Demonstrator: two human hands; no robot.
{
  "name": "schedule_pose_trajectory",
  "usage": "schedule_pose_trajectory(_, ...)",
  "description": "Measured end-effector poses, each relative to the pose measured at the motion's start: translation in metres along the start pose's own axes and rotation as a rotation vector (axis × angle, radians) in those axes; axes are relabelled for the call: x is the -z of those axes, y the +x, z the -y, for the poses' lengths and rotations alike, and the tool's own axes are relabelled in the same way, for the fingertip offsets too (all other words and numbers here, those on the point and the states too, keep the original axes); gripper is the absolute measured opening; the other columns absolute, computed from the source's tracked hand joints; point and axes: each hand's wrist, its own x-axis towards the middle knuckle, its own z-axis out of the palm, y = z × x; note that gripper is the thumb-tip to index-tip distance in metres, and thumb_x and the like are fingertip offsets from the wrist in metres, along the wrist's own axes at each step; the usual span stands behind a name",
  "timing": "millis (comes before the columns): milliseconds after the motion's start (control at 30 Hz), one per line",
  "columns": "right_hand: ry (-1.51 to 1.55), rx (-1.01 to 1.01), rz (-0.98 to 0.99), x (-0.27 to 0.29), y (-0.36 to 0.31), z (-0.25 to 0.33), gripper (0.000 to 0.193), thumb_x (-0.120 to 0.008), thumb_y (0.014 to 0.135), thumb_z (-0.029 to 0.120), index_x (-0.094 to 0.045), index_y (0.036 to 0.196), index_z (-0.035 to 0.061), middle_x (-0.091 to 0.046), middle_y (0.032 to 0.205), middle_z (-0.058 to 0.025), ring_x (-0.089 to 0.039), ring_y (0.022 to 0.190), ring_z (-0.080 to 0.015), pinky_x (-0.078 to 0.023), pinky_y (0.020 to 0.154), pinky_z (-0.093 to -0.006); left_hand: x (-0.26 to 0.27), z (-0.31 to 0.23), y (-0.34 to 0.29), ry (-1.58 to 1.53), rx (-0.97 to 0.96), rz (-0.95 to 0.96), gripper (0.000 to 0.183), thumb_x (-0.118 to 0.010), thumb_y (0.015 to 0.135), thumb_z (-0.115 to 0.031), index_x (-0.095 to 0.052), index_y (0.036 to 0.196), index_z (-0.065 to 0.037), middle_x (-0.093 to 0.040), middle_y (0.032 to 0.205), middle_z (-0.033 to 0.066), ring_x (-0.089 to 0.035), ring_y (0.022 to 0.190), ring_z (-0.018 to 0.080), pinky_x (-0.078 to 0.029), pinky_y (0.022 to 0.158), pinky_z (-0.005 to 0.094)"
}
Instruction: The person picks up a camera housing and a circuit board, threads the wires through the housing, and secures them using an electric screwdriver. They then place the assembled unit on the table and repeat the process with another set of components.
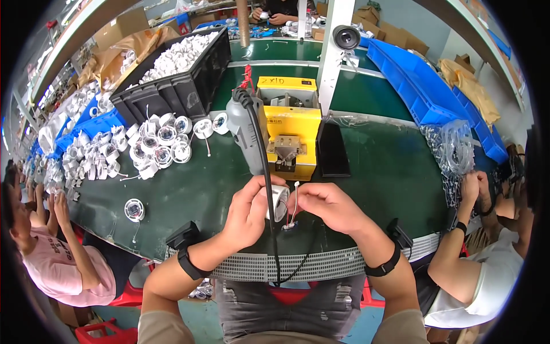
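My left hand (250, 212) is closed around a white round plastic housing (279, 203), its open side turned to the right. At that opening, my right hand (331, 205) has its fingers pinched on thin wires (294, 209). A small white plug tops one wire. Below, the wires run to a small part (290, 226) at the tabletop, too small to name. A grey corded electric screwdriver (245, 135) hangs just beyond my left hand, its black cord passing in front of the housing. Directly ahead stands a yellow machine (292, 135) with a metal block on its front.
Several white round camera-like units (163, 140) are heaped at the left; a single unit (134, 210) lies nearer. A black crate (172, 86) holds white parts. A dark flat panel (333, 150) leans beside the machine. Blue bins (418, 86) stand right. Co-workers sit on both sides.
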Motion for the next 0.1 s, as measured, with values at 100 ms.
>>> schedule_pose_trajectory(100,0.066,0.077,-0.058,-0.0064,-0.0013,-0.0064,0.027,-0.051,0.099,0.019,-0.062,0.105,-0.005,-0.065,0.095,-0.0084,-0.061,0.09,-0.0163,-0.049,0.085,-0.0316,-0.0011,0.0088,0.002,-0.122,0.129,-0.072,0.034,-0.037,0.101,-0.025,-0.055,0.114,-0.001,-0.066,0.094,0.0096,-0.062,0.085,0.0167,-0.047,0.08,0.0285)
